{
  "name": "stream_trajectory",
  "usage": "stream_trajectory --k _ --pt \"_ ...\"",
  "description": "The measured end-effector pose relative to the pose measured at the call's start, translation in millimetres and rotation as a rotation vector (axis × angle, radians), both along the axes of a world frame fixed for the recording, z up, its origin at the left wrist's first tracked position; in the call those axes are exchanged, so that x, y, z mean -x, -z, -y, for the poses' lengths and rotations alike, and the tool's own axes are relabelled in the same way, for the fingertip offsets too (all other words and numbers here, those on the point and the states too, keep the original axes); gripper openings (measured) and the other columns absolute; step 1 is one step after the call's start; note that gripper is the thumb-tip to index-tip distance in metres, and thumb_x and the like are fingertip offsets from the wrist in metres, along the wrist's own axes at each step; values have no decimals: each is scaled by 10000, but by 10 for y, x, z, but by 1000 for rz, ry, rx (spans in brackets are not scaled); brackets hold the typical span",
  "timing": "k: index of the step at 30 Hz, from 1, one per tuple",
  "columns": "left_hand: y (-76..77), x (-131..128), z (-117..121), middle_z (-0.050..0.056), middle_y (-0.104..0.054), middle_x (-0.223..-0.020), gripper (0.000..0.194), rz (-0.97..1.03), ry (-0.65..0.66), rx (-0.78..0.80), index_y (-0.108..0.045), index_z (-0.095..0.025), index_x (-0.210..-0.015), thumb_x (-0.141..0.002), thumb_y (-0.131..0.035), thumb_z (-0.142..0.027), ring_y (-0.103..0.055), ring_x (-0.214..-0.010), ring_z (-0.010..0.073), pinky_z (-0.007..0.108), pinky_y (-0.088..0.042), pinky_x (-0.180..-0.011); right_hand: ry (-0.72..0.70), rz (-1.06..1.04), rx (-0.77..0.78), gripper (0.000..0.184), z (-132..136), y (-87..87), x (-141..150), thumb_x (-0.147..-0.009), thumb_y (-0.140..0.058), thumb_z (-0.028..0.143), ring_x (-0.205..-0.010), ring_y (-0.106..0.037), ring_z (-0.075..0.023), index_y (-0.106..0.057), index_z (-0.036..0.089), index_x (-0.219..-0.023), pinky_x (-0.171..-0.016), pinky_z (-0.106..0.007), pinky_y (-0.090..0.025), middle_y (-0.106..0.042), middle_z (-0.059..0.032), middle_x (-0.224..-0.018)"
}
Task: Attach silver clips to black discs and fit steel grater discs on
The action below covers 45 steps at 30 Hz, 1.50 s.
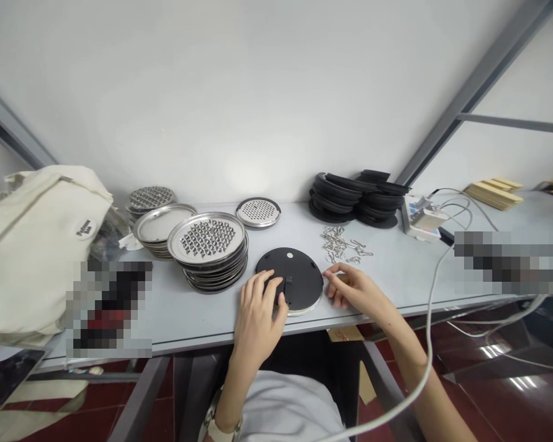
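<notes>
A round black plastic disc [304, 276] lies before me at the table's front edge, with a silvery metal rim showing beneath its near side. My left hand [260, 307] rests on the disc's left part, fingers spread over it. At the disc's right edge is my right hand [354, 291], its fingers loosely bent and apart, the tips close to or touching the edge. Just behind that hand lies a loose pile of small metal clips or hooks [338, 242]. To the left stands a stack of round metal grater plates [209, 239], teeth facing up.
Metal plates [163, 222] and more graters [151, 197] are stacked back left. A perforated disc [258, 212] lies by the wall. Black rings [336, 196] are piled back right, beside a power strip [421, 218]. A white cable [431, 325] crosses my right forearm. A cream bag [41, 245] sits left.
</notes>
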State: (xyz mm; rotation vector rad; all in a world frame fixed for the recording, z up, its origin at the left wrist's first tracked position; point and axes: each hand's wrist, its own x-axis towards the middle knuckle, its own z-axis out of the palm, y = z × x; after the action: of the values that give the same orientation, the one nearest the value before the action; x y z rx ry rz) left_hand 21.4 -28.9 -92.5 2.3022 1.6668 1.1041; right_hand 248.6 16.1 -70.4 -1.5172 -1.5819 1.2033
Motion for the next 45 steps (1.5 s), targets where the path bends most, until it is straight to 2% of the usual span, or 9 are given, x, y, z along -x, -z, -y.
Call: stream_trajectory --k 3,7,13,17,20,24,30,34,45 --pt "-23 5 20 79 -532 -1285 285 -5 11 9 -543 -220 -1179 -916 -444 -175 -453 -1230 232 416 -393 -1014 181 156 -178 312 -82 -32 -238 -873 -503 486 -518 -612 -145 -567 181 -862 -530 -254 -485 -649 -21 -606" --pt "-53 5 49 80 -514 -1311 336 -21 38 27 -543 -231 -1193 -866 -561 -305 -441 -1240 268 440 -376 -1015 430 398 -360 250 -297 -94 -593 -862 -508 416 -567 -637 -171 -593 182 -854 -599 -285 -475 -679 -42 -648" --pt "-4 15 25 65 -536 -1259 408 -16 -2 33 -562 -246 -1149 -785 -683 -383 -470 -1196 263 424 -373 -1011 249 529 -348 181 -791 -173 -758 -761 -598 323 -686 -652 -194 -675 168 -813 -605 -274 -467 -712 -70 -756" --pt "6 35 11 59 -526 -1257 403 -10 13 44 -555 -252 -1154 -798 -680 -394 -468 -1189 252 420 -375 -1017 223 767 -67 137 -1030 -315 -666 -684 -701 298 -610 -633 -187 -706 161 -673 -534 -260 -426 -689 -65 -630" --pt "-3 42 16 67 -520 -1261 400 -7 31 46 -552 -248 -1164 -809 -671 -387 -464 -1190 255 425 -382 -1013 189 795 50 167 -1131 -379 -639 -654 -733 302 -593 -635 -189 -693 166 -565 -519 -260 -429 -688 -69 -588" --pt "-10 41 26 77 -524 -1260 403 -6 28 39 -552 -242 -1174 -811 -672 -370 -465 -1186 263 436 -387 -1008 266 748 71 228 -1150 -286 -606 -609 -758 254 -557 -636 -216 -628 179 -438 -492 -284 -431 -665 -85 -516" --pt "3 19 19 75 -542 -1243 408 -9 30 17 -558 -238 -1166 -802 -681 -375 -478 -1179 259 434 -389 -1015 309 689 36 181 -1075 -86 -520 -710 -687 279 -641 -676 -224 -668 170 -566 -548 -287 -473 -714 -109 -626" --pt "6 15 19 74 -542 -1244 410 -19 27 20 -554 -238 -1171 -806 -676 -380 -479 -1186 258 427 -396 -1013 317 688 28 129 -1087 -91 -491 -685 -674 207 -636 -672 -231 -661 167 -563 -553 -295 -471 -699 -110 -594" --pt "-1 26 26 73 -548 -1246 442 -13 45 24 -522 -228 -1201 -810 -669 -372 -473 -1196 251 417 -381 -1020 289 681 -21 137 -1049 -118 -480 -657 -661 211 -642 -663 -250 -635 199 -523 -571 -323 -472 -682 -97 -584"
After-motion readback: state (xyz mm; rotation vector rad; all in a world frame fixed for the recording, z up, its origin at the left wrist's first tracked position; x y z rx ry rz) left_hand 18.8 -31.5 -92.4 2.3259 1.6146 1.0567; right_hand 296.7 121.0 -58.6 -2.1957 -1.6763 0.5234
